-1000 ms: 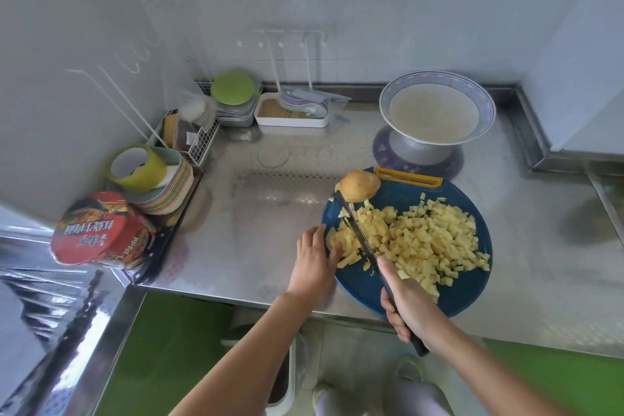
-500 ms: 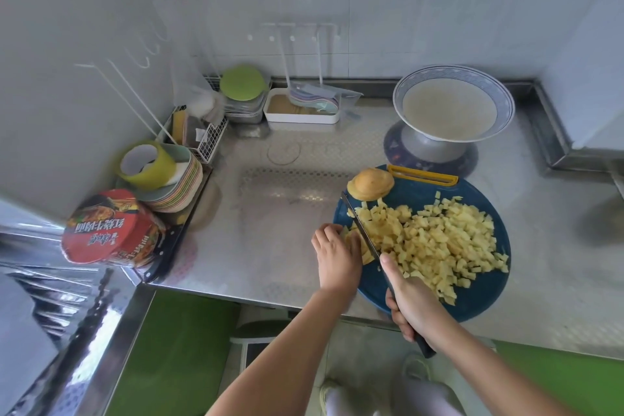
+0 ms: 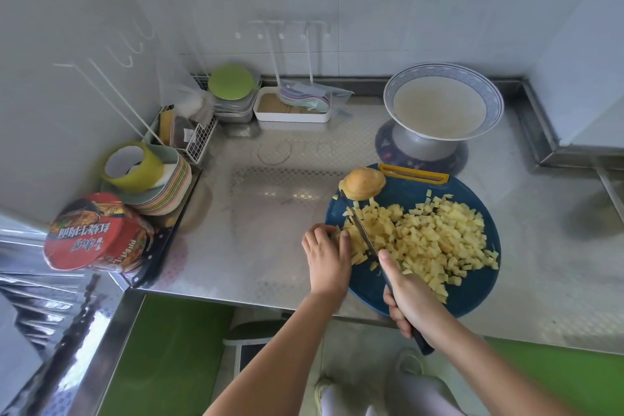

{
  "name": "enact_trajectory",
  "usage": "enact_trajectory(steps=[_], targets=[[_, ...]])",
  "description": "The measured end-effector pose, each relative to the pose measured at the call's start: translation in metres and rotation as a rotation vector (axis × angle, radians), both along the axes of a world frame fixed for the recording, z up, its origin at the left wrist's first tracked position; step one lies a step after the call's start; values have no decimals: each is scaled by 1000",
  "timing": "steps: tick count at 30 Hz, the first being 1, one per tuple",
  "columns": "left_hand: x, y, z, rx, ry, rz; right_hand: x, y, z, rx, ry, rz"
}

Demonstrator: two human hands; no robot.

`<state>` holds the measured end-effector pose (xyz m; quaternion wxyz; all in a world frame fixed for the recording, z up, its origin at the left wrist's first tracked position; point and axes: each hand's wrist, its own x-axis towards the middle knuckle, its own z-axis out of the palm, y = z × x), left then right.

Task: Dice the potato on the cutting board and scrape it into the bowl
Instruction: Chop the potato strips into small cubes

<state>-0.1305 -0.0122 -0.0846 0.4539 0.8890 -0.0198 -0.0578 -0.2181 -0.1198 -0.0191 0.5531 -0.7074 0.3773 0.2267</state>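
Note:
A round dark-blue cutting board lies on the steel counter, covered with a heap of yellow potato dice. An uncut potato piece sits at the board's far left edge. My right hand grips the handle of a dark knife, index finger along the spine, blade down in the strips. My left hand curls its fingers on the potato strips at the board's left rim. A wide white bowl with a blue rim stands behind the board.
A red instant-noodle cup and a stack of plates with a roll of yellow tape crowd the left of the counter. A wire rack, lidded containers and a white tray line the back wall. The counter edge runs just below the board.
The knife has shifted slightly left into the strips and my left hand has drawn back along them. The view has tilted a little.

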Motion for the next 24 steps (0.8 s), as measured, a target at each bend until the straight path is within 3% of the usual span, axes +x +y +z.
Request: enact_trajectory(steps=[6,18,24], targets=[[-7,14,-4,21,-99,-177,-6,-3,-2,26,-11,6],[3,11,11,3,-90,-174,-4,-6,1,38,-33,11],[5,15,10,89,-254,-284,-2,-8,0,44,-40,9]])
